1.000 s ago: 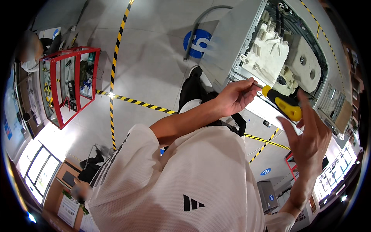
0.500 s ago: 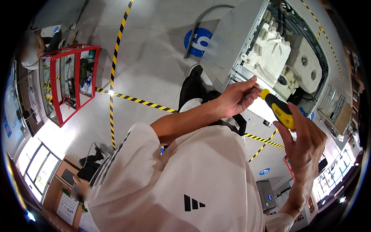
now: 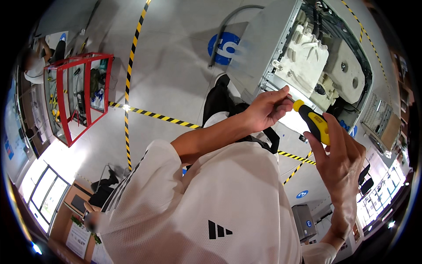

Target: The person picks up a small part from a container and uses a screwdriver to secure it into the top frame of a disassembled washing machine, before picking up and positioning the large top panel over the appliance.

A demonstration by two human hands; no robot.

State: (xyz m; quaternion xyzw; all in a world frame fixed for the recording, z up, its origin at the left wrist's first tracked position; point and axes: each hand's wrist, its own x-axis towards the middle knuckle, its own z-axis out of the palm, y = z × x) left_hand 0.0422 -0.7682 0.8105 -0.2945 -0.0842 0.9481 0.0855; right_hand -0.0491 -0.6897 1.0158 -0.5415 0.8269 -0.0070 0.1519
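A yellow-and-black screwdriver point(image 3: 314, 124) is held between my two hands in front of the body, its tip toward the upper left. My left hand point(image 3: 269, 110) is closed with its fingers at the thin shaft; the tip is hidden among them. My right hand point(image 3: 340, 154) grips the rear of the handle between thumb and fingers. Just beyond the hands stands an open-topped white appliance that looks like a washing machine point(image 3: 250, 44). Inside it show a white plastic housing point(image 3: 305, 61) and a pale block with holes point(image 3: 345, 68).
A grey hose point(image 3: 226, 22) curves over the floor beside the appliance. To the left stands a red-framed tool cart point(image 3: 66, 103). Yellow-and-black tape point(image 3: 154, 115) marks the floor. A removed panel point(image 3: 376, 119) lies at the right. Other people point(image 3: 37, 70) are at the far left.
My right hand and the screwdriver handle have shifted slightly left. My left hand stays nearly in place at the shaft.
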